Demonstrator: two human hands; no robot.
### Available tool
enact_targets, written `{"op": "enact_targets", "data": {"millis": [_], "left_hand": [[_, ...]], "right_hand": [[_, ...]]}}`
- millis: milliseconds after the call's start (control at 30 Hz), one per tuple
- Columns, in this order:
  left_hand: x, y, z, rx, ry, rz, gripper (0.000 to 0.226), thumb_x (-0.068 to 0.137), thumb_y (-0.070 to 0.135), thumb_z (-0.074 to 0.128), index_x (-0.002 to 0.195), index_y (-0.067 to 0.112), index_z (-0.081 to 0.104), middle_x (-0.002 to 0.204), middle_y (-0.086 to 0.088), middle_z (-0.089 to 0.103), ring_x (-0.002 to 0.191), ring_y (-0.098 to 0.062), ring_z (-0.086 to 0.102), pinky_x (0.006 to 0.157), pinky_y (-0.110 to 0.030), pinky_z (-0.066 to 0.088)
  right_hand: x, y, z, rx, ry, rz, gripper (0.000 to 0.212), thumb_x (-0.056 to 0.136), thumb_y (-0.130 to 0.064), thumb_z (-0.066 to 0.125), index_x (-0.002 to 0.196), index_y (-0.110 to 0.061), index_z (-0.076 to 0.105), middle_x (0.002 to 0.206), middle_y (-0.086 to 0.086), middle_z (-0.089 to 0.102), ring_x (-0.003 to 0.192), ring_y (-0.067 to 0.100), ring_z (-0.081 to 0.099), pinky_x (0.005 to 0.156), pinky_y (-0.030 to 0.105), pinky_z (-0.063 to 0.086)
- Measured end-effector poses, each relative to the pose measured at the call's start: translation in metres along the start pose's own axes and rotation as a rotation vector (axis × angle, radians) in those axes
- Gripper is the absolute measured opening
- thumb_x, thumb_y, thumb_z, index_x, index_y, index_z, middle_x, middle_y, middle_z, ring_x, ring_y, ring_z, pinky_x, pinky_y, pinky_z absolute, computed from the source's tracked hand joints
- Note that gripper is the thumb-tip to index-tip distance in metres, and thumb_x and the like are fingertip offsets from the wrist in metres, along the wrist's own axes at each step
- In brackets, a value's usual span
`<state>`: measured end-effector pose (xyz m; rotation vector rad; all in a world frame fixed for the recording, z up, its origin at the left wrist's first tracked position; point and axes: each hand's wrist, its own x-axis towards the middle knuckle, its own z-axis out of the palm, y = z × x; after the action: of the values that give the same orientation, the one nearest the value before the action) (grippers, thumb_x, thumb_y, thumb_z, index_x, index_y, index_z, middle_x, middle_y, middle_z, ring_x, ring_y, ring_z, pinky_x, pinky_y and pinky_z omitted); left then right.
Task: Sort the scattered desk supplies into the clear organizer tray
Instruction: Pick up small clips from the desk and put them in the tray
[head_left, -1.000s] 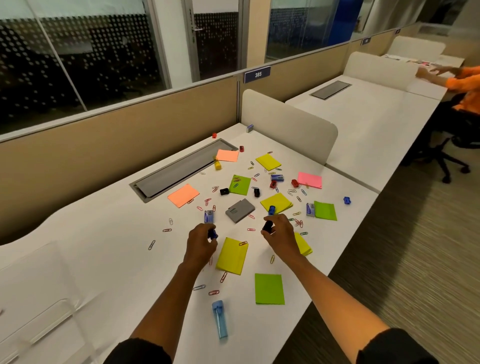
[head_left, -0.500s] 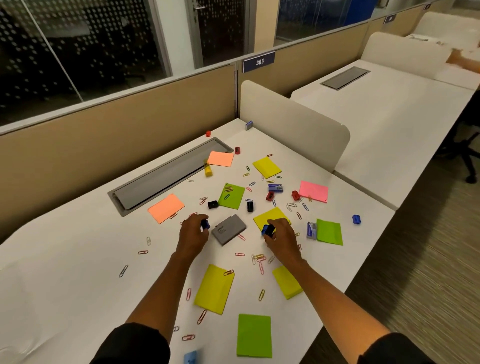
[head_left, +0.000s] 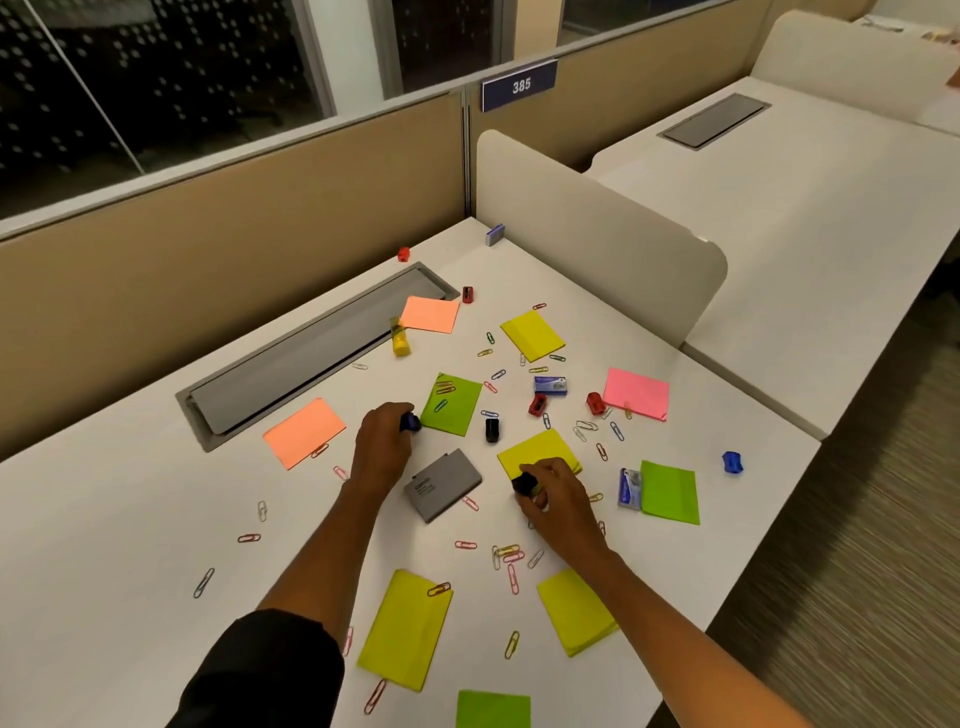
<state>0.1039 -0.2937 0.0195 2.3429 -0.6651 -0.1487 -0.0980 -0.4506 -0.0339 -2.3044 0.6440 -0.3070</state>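
1. Head view, progress: the clear organizer tray is not in this frame, so what it holds cannot be told. Judging by the litter on the worktop, most of the sorting is left: sticky-note pads, paper clips, red sharpeners, a black sharpener, a grey case and staple boxes all lie loose.
2. Hands: the left hand has its fingers curled round a small blue sharpener at the edge of a green pad; the right hand pinches a small black sharpener over a yellow pad.
3. Edges and room: a second blue sharpener sits near the worktop's right edge, and another green pad lies at the near edge. To the left the worktop has open room, bounded behind by the cable trough and the white divider.
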Motion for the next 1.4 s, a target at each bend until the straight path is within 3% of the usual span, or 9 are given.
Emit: {"op": "enact_targets", "data": {"millis": [233, 367, 533, 733, 867, 967, 1200, 1400], "left_hand": [[0.009, -0.014, 0.016, 0.166, -0.055, 0.013, 0.023, 0.084, -0.006, 0.053, 0.096, 0.009, 0.066, 0.093, -0.014, 0.065, 0.093, -0.031, 0.052, 0.07, -0.039, 0.045], [0.005, -0.02, 0.017, 0.259, -0.028, 0.019, 0.022, 0.082, -0.006, 0.052, 0.089, 0.012, 0.063, 0.089, -0.009, 0.063, 0.087, -0.028, 0.051, 0.062, -0.035, 0.043], [-0.004, -0.026, 0.014, 0.218, -0.039, -0.015, 0.021, 0.075, -0.01, 0.053, 0.082, 0.009, 0.061, 0.085, -0.011, 0.061, 0.08, -0.03, 0.055, 0.062, -0.031, 0.035], [-0.023, -0.026, 0.006, 0.031, -0.019, -0.053, 0.017, 0.078, -0.002, 0.064, 0.093, 0.006, 0.062, 0.091, -0.012, 0.063, 0.081, -0.024, 0.054, 0.068, -0.029, 0.037], [-0.042, -0.018, -0.004, -0.11, 0.003, -0.048, 0.034, 0.076, -0.001, 0.071, 0.108, 0.007, 0.063, 0.103, -0.01, 0.065, 0.088, -0.023, 0.058, 0.079, -0.03, 0.048], [-0.062, -0.017, -0.016, -0.17, 0.04, -0.032, 0.038, 0.073, -0.002, 0.073, 0.109, 0.007, 0.064, 0.103, -0.01, 0.066, 0.087, -0.021, 0.06, 0.081, -0.035, 0.054], [-0.119, -0.036, -0.061, -0.194, 0.114, -0.045, 0.04, 0.071, 0.0, 0.074, 0.109, 0.008, 0.064, 0.104, -0.008, 0.067, 0.091, -0.02, 0.062, 0.084, -0.035, 0.054], [-0.186, -0.076, -0.117, -0.135, 0.209, -0.076, 0.035, 0.072, 0.001, 0.072, 0.104, 0.01, 0.065, 0.096, -0.004, 0.067, 0.082, -0.017, 0.061, 0.077, -0.034, 0.056]], "right_hand": [[0.002, 0.005, 0.002, 0.017, -0.006, -0.011, 0.039, 0.085, -0.016, 0.068, 0.123, -0.011, 0.061, 0.117, 0.004, 0.052, 0.077, 0.004, 0.046, 0.072, -0.003, 0.035], [0.003, 0.003, 0.001, 0.038, -0.002, -0.002, 0.039, 0.086, -0.017, 0.067, 0.124, -0.012, 0.06, 0.117, 0.003, 0.052, 0.07, -0.001, 0.047, 0.072, 0.0, 0.037], [-0.003, 0.0, -0.002, 0.053, 0.032, 0.004, 0.039, 0.087, -0.016, 0.067, 0.124, -0.011, 0.06, 0.116, 0.003, 0.051, 0.089, 0.006, 0.05, 0.077, -0.004, 0.036], [-0.01, -0.013, -0.002, 0.086, 0.066, -0.02, 0.038, 0.087, -0.017, 0.068, 0.124, -0.011, 0.061, 0.112, 0.001, 0.053, 0.084, 0.004, 0.053, 0.076, -0.001, 0.04], [-0.012, -0.03, 0.001, 0.123, 0.082, -0.042, 0.039, 0.086, -0.02, 0.069, 0.123, -0.013, 0.061, 0.112, 0.001, 0.055, 0.078, 0.001, 0.055, 0.07, 0.006, 0.046], [-0.016, -0.049, 0.005, 0.167, 0.064, -0.091, 0.041, 0.085, -0.018, 0.07, 0.124, -0.012, 0.06, 0.113, 0.002, 0.055, 0.081, 0.005, 0.058, 0.068, 0.012, 0.051], [-0.034, -0.108, 0.034, 0.197, 0.021, -0.209, 0.039, 0.082, -0.01, 0.071, 0.121, -0.007, 0.062, 0.111, 0.007, 0.056, 0.079, 0.007, 0.057, 0.067, 0.005, 0.046], [-0.071, -0.176, 0.083, 0.252, -0.046, -0.328, 0.036, 0.084, -0.013, 0.07, 0.119, -0.009, 0.063, 0.104, 0.001, 0.054, 0.08, 0.01, 0.059, 0.071, 0.016, 0.05]]}}
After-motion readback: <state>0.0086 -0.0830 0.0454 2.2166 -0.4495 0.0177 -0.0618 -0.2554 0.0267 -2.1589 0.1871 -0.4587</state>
